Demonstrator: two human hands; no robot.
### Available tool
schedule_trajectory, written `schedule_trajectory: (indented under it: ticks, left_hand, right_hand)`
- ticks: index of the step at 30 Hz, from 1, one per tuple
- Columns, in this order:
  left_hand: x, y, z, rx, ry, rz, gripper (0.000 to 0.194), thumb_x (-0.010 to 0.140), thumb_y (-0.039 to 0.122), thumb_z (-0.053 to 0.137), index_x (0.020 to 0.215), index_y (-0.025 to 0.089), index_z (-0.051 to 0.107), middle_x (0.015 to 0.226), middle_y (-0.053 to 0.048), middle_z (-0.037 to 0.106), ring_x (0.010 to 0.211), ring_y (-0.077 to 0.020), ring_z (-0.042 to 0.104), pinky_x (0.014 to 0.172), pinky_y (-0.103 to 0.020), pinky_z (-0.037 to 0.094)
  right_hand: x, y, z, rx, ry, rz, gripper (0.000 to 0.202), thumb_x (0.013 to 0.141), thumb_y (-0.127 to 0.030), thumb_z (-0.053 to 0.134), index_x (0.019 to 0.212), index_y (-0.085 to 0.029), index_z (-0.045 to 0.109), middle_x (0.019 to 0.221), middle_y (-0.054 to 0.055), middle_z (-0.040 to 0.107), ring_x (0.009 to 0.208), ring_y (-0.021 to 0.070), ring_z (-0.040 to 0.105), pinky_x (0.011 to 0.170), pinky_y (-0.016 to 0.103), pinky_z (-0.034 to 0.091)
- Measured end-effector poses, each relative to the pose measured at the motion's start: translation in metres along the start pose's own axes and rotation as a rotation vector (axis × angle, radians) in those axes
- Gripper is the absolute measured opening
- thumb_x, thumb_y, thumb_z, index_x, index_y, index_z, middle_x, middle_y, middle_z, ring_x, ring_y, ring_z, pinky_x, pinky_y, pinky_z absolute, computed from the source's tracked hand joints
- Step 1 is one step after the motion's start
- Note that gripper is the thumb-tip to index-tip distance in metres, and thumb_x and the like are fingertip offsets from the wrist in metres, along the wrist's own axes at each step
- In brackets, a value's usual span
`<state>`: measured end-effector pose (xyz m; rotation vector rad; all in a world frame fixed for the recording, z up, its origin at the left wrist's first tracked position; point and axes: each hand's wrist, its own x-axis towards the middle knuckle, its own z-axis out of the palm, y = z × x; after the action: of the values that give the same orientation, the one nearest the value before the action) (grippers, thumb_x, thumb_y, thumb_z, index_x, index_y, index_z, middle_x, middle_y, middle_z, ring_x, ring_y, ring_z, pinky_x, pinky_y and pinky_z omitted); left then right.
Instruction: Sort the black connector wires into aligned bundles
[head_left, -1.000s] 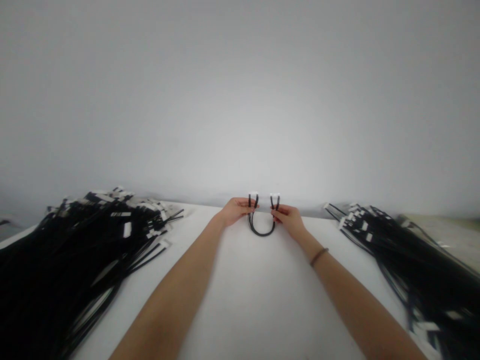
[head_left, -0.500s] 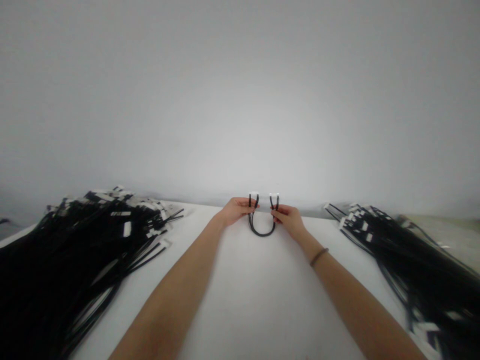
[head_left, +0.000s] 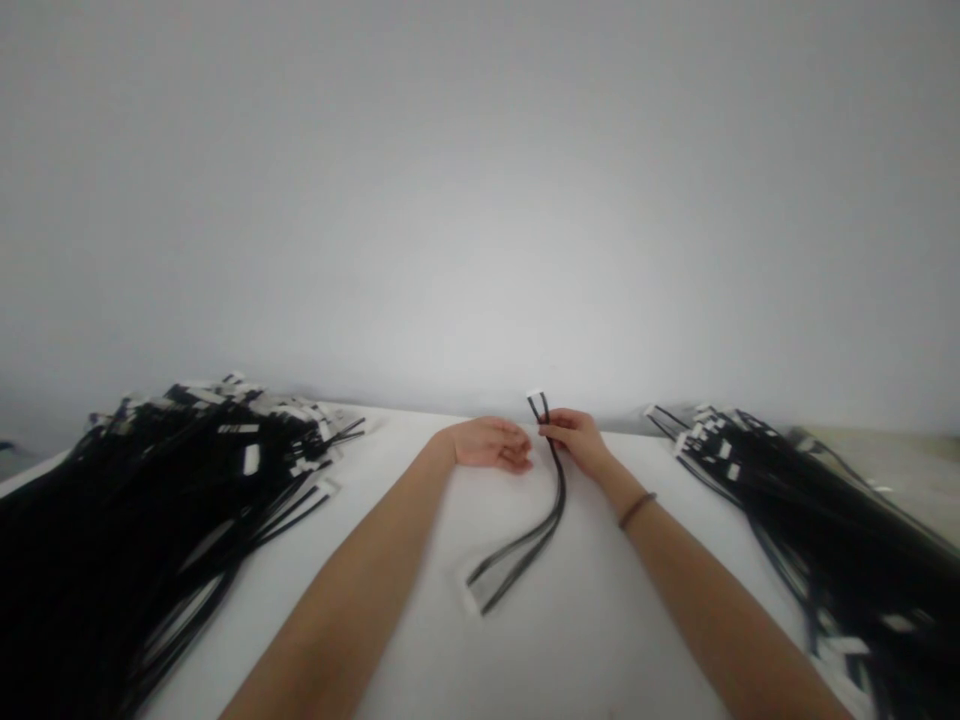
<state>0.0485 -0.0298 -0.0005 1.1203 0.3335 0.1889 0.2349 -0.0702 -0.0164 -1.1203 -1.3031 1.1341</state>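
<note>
A black cable [head_left: 561,490] with a white connector at each end hangs from my right hand [head_left: 576,438], whose fingers pinch it just below the upper connector [head_left: 534,395]. From there it curves down and to the left, where its lower connector [head_left: 471,597] looks blurred. My left hand [head_left: 493,446] is apart from the cable, just left of its upper part. Its fingers are loosely curved and separated, with nothing in them.
On the left of the white table [head_left: 592,620] lies a big heap of black cables [head_left: 150,510] with white connectors. A second bundle of such cables [head_left: 810,500] lies on the right, beside a pale plastic bag [head_left: 892,455]. Behind the table rises a plain wall [head_left: 480,200].
My left hand has let go of its end of the cable and lowered slightly. That end has dropped down toward the front left, so the loop has opened out. My right hand keeps its pinch.
</note>
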Motion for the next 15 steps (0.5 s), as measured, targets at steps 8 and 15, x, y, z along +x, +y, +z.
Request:
schedule_trajectory:
  ticks: [8,15]
  left_hand:
    - [0.014,-0.007,-0.005,0.048,0.31,0.285,0.025,0.067,0.028,0.064,0.08,0.008,0.057,0.08,-0.009,0.058,0.07,-0.0117,0.055,0.064,-0.024,0.04]
    - [0.015,-0.002,0.002,0.206,0.256,0.172,0.028,0.065,0.03,0.065,0.08,0.007,0.059,0.074,-0.005,0.056,0.065,-0.0079,0.051,0.066,-0.023,0.038]
  right_hand:
    - [-0.007,-0.007,0.001,-0.033,-0.227,0.032,0.025,0.058,-0.033,0.067,0.072,-0.012,0.062,0.056,0.0,0.053,0.045,0.0071,0.045,0.044,0.021,0.033]
    - [0.002,0.0,-0.002,0.211,-0.183,0.074,0.025,0.067,-0.038,0.058,0.069,-0.013,0.06,0.063,0.001,0.054,0.048,0.006,0.041,0.045,0.021,0.03]
